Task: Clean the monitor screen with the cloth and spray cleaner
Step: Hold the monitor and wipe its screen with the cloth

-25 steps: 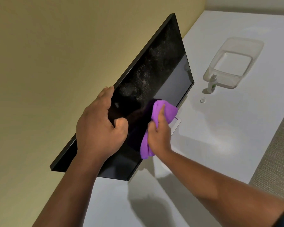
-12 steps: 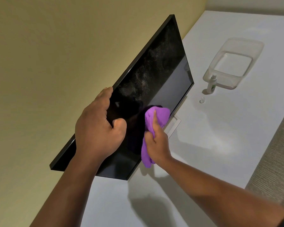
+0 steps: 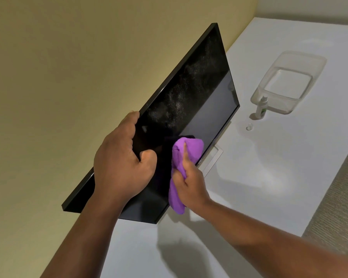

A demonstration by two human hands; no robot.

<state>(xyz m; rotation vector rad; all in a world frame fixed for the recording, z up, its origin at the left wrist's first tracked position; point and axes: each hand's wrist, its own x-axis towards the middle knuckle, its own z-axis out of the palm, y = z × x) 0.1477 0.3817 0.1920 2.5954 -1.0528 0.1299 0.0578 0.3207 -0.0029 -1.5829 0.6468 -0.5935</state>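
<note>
Nearest the camera, two bare forearms reach forward over the white surface [image 3: 269, 157], on which their shadows and that of the panel are cast. The right hand [image 3: 189, 185] is closed around a bunched purple cloth [image 3: 186, 151], with one finger laid along the wad so that it is pressed flat against the glass; the loose tail of the cloth is gathered in the palm and hangs below the hand. The cloth is held against the lower middle of the monitor screen [image 3: 199, 93], close to the bottom bezel.

Just to the left, the left hand [image 3: 121, 167] is clamped on the top edge of the monitor, the fingers wrapped over the back and the thumb resting on the front. The panel is judged to be steadied in this way so that it is not pushed backward or rocked on its stand [image 3: 215, 155] by the wiping pressure.

Farther up the screen, a haze of fine droplets or dust is seen across the upper half, which suggests that this area is not yet wiped and that much of the task remains.

Beyond the monitor, a small spray bottle [image 3: 262, 108] stands upright on the surface, touching or just in front of a clear plastic tub [image 3: 319, 63]. What is probably its cap [image 3: 249, 127] lies near it, apart from the bottle.
</note>
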